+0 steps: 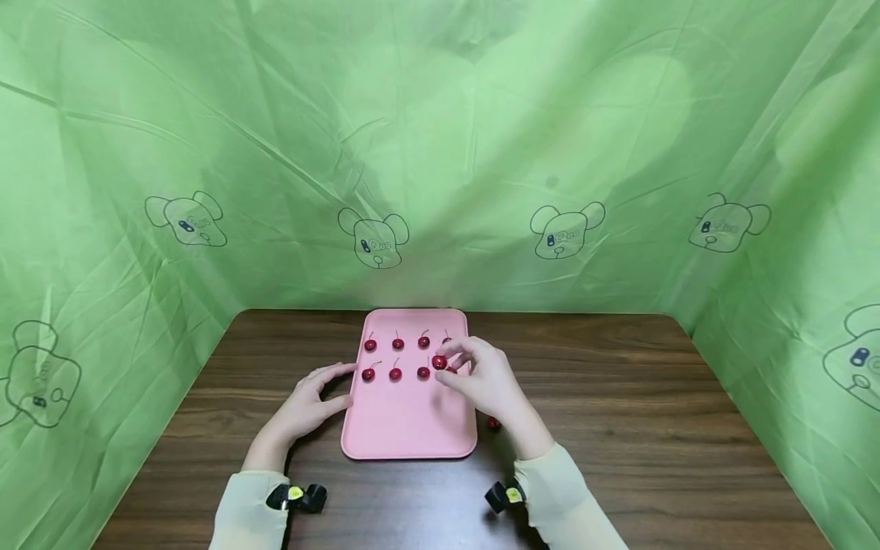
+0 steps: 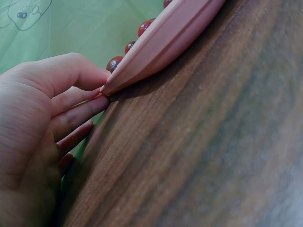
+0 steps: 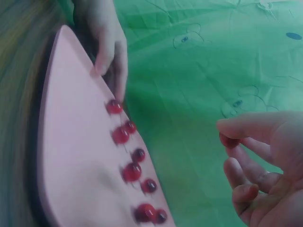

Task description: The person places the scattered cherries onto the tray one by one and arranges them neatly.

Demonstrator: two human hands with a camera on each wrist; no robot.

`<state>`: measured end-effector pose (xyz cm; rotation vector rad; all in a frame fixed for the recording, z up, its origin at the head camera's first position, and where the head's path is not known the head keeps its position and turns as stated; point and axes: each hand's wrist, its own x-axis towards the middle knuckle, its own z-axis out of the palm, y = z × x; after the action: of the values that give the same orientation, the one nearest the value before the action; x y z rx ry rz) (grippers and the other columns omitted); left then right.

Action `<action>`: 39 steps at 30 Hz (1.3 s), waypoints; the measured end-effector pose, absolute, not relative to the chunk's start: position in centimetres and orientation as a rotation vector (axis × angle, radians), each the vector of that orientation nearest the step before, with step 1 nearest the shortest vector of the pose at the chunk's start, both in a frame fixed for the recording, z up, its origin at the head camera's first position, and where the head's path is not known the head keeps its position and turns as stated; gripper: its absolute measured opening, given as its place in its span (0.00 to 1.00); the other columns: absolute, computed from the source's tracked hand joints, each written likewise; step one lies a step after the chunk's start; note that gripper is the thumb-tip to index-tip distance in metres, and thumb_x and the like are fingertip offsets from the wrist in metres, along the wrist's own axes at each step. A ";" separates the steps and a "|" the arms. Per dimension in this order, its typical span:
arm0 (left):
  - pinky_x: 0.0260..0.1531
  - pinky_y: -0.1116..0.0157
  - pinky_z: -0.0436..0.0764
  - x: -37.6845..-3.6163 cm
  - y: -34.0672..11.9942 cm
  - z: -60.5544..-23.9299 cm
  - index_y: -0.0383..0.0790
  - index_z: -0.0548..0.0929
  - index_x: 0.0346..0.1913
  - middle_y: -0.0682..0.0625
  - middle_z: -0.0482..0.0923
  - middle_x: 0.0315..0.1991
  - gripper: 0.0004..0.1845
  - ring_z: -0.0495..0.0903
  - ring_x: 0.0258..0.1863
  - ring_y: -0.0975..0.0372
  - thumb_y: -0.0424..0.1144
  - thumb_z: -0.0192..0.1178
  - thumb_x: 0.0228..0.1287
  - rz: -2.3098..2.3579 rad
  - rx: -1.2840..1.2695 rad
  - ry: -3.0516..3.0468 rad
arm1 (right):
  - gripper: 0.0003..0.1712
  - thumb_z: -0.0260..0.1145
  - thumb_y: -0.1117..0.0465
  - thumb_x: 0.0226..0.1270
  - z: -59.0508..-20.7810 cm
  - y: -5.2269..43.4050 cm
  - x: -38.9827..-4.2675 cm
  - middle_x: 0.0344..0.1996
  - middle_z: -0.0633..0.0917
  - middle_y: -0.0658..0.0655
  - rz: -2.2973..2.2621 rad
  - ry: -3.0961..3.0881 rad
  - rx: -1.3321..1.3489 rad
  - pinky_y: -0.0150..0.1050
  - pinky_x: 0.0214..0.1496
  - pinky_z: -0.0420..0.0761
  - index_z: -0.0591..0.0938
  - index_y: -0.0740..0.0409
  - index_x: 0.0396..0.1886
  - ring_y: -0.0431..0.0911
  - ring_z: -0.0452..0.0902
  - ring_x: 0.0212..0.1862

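Note:
A pink tray (image 1: 392,428) lies on the table, with several red cherries (image 1: 395,374) set out in two rows across its far half, most with thin stems pointing up. Above the right end of the nearer row, my right hand (image 1: 488,378) pinches one cherry (image 1: 439,362) between thumb and fingertips; in the right wrist view this cherry (image 3: 229,140) is raised off the tray. My left hand (image 1: 305,405) touches the tray's left rim with thumb and fingers loosely extended. The left wrist view shows its fingertips against the rim (image 2: 142,61). The right hand partly hides cherries behind it.
Another cherry (image 1: 493,422) lies on the dark wooden table (image 1: 619,428), just right of the tray and partly hidden by the right wrist. Green cloth (image 1: 467,153) with printed bear faces surrounds the table at the back and sides. Both wrists wear small black cameras.

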<state>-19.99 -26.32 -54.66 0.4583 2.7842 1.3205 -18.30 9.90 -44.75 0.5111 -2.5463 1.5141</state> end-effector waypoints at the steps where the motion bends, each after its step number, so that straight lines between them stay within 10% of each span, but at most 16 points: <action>1: 0.75 0.27 0.59 -20.0 -26.3 -54.7 0.46 0.81 0.75 0.33 0.71 0.78 0.32 0.64 0.80 0.35 0.44 0.75 0.70 1.321 0.456 2.784 | 0.17 0.84 0.64 0.61 -44.9 9.4 -18.5 0.42 0.90 0.47 1.528 -2.549 0.505 0.39 0.42 0.83 0.91 0.50 0.49 0.50 0.87 0.43; 39: 0.74 0.27 0.61 -20.3 -26.6 -55.0 0.43 0.81 0.74 0.32 0.73 0.76 0.31 0.67 0.78 0.34 0.40 0.74 0.70 1.319 0.542 2.809 | 0.15 0.84 0.66 0.56 -52.0 -2.4 -18.8 0.34 0.89 0.45 1.571 -2.801 0.646 0.29 0.37 0.77 0.91 0.52 0.42 0.36 0.79 0.33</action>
<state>-20.27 -26.58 -54.96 0.5418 2.8091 1.3193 -18.78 -2.40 -52.02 0.6455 -2.8009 1.5715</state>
